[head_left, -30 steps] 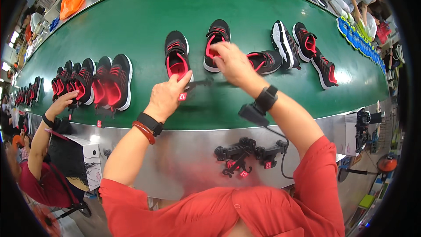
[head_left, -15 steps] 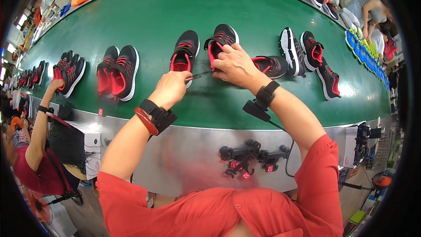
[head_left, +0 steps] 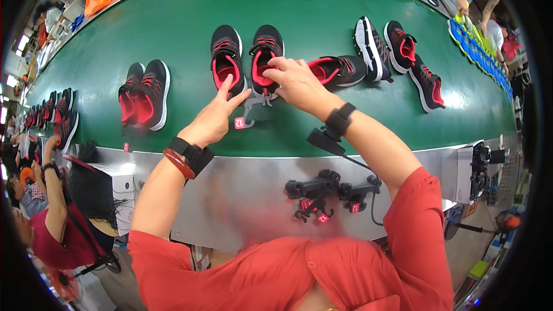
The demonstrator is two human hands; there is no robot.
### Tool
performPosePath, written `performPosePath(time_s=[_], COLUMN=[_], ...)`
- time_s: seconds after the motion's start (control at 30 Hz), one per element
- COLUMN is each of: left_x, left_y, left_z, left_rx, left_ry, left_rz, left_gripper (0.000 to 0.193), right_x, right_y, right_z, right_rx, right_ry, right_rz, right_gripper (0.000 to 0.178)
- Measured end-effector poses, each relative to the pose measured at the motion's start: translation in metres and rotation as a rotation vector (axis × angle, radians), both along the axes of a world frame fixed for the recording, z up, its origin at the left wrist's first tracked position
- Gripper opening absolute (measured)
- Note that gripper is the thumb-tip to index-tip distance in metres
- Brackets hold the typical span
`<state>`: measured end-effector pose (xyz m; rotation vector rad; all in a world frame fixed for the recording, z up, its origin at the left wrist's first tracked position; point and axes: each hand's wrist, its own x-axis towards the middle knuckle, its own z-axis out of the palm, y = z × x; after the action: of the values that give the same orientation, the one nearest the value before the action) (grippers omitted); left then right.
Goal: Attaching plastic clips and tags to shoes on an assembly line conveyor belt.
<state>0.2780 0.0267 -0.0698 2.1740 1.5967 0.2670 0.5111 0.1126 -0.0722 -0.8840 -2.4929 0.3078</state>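
Note:
Two black sneakers with red linings stand side by side on the green table, toes away from me. A dark plastic shoe hanger [head_left: 249, 113] with a red tag lies at their heels, its hook toward me. My left hand [head_left: 214, 117] is at the heel of the left sneaker [head_left: 226, 52], index finger and thumb spread apart, gripping nothing visible. My right hand [head_left: 302, 84] has its fingers bent over the heel opening of the right sneaker [head_left: 267, 43], gripping its collar. Part of that heel is hidden by the hand.
More black-and-red sneakers lie right [head_left: 340, 71] and left [head_left: 151, 95] on the green table [head_left: 299, 0]. Several loose hangers [head_left: 322, 190] rest on the metal ledge [head_left: 230, 207] before me. A co-worker [head_left: 55, 213] sits at left; others work at far right beside blue shoe parts [head_left: 475, 46].
The two sneakers now stand closer together, both farther left for the right one. My left hand has let go of the hanger and spread its fingers; the hanger's hook now points toward me.

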Motion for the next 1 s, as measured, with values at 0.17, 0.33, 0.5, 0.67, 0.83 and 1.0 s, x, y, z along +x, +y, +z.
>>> performPosePath(time_s=[0.17,0.33,0.5,0.67,0.83,1.0], left_x=[0.017,0.088,0.144,0.140,0.140,0.155], left_y=[-0.002,0.001,0.025,0.053,0.061,0.045], left_z=[0.028,0.015,0.001,-0.018,-0.028,-0.022], left_rx=[0.619,0.475,0.306,0.375,0.369,0.328], left_ry=[0.114,-0.157,0.013,-0.017,-0.114,-0.255], left_rz=[0.056,-0.152,-0.187,-0.178,-0.154,-0.140], left_gripper=[0.043,0.035,0.047,0.037,0.024,0.020], right_x=[0.068,0.107,0.118,0.134,0.137,0.140], right_y=[-0.051,-0.117,-0.141,-0.156,-0.172,-0.168], right_z=[0.022,0.024,0.031,0.031,0.013,0.007], right_rx=[-0.066,-0.391,-0.388,-0.358,-0.304,-0.342], right_ry=[-0.057,-0.254,-0.383,-0.294,-0.289,-0.222], right_rz=[0.067,0.312,0.303,0.417,0.478,0.472], right_gripper=[0.015,0.023,0.041,0.043,0.030,0.022])
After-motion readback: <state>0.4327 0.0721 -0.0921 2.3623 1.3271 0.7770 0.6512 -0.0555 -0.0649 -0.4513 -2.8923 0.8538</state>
